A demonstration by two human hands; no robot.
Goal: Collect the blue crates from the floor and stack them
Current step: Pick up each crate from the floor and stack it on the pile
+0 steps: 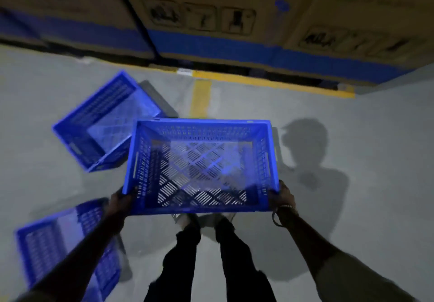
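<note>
Slatted blue crate aloft, upright; two others floor-bound, seemingly tilted.

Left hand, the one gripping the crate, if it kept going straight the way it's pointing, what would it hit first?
Probably the tilted blue crate on the floor. The left hand points forward past the held crate. Depth is unclear, so it might pass above.
</note>
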